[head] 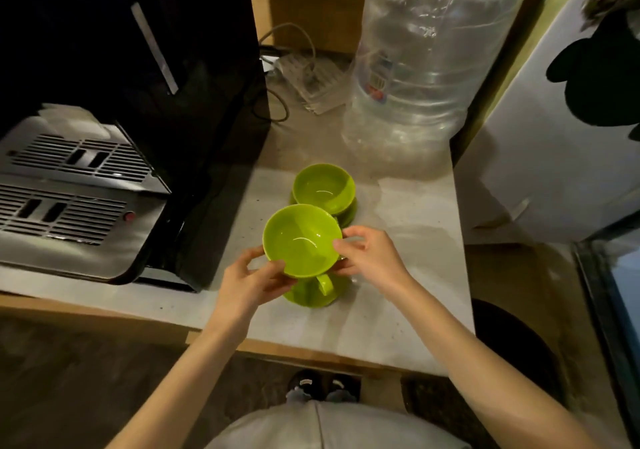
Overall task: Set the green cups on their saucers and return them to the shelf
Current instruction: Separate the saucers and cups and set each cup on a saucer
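Note:
Two bright green cups are on the pale counter (408,268). The near cup (300,240) is held at its rim from both sides, with my left hand (252,275) on its left edge and my right hand (367,252) on its right edge. Its handle (325,284) points toward me. A green saucer (306,298) lies right under it; I cannot tell whether cup and saucer touch. Just behind, the far cup (323,188) stands upright on its own saucer (348,218), untouched by either hand.
A black and silver coffee machine (86,185) fills the counter's left side. A large clear water bottle (415,67) stands at the back right, with a power strip and cables (308,81) behind it. A white appliance (561,136) is to the right.

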`<act>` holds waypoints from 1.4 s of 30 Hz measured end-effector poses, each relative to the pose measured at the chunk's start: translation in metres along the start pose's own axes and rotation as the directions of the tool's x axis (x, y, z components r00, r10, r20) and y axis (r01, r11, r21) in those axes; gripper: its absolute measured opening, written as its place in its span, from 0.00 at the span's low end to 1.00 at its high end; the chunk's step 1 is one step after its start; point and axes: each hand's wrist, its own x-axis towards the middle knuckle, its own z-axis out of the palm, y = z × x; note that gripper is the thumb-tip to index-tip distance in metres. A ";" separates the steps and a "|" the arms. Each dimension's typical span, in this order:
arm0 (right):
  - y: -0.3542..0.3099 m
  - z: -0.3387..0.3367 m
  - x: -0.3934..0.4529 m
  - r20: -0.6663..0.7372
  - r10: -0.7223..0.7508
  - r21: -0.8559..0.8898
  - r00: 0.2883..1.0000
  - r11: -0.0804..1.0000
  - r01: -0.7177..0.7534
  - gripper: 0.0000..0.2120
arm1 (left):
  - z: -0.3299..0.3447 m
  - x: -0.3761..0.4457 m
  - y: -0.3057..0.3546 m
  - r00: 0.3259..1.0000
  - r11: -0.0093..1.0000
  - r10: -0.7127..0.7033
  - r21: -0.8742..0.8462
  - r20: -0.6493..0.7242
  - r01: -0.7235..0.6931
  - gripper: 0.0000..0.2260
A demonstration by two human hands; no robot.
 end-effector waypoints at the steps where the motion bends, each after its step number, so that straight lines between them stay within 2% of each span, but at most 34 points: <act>1: 0.004 0.002 0.000 -0.006 0.015 -0.025 1.000 1.000 -0.015 0.15 | -0.002 0.000 -0.004 1.000 1.000 -0.017 -0.001 -0.010 0.017 0.12; 6: 0.017 0.005 -0.002 -0.014 0.034 -0.115 0.999 0.993 -0.035 0.19 | -0.006 0.003 -0.018 0.995 0.995 -0.095 -0.015 -0.021 0.094 0.12; 12: 0.025 0.001 -0.002 -0.026 0.033 -0.184 0.999 0.982 -0.038 0.18 | -0.004 0.005 -0.030 0.991 0.991 -0.132 0.017 -0.013 0.133 0.16; 18: 0.028 -0.004 0.002 -0.050 0.033 -0.192 0.998 0.980 -0.042 0.18 | 0.001 0.009 -0.033 0.991 0.991 -0.131 0.028 -0.011 0.131 0.19; 27: 0.027 -0.008 -0.002 -0.035 0.028 -0.200 0.999 0.979 -0.034 0.18 | -0.002 0.010 -0.035 0.990 0.989 -0.135 0.069 0.047 0.132 0.16; 29: 0.026 -0.009 -0.003 -0.036 0.026 -0.204 0.999 0.978 -0.033 0.16 | -0.005 0.009 -0.032 0.991 0.985 -0.124 0.131 0.057 0.115 0.15; 33: 0.029 -0.015 -0.003 -0.113 -0.013 -0.246 0.993 0.969 -0.015 0.10 | -0.021 0.015 -0.026 0.996 0.937 -0.004 0.347 -0.089 0.035 0.15; 35: 0.031 -0.018 0.001 -0.120 0.037 -0.273 0.992 0.959 -0.069 0.10 | -0.031 0.021 -0.022 0.993 0.922 -0.049 0.377 -0.108 0.087 0.13; 39: 0.030 -0.016 0.010 -0.001 0.226 -0.211 0.974 0.952 -0.221 0.09 | -0.039 0.031 -0.017 0.961 0.876 -0.268 0.431 0.062 0.217 0.09; 42: 0.033 -0.013 0.017 0.033 0.264 -0.206 0.964 0.946 -0.252 0.06 | -0.036 0.040 -0.021 0.963 0.903 -0.260 0.374 0.077 0.214 0.09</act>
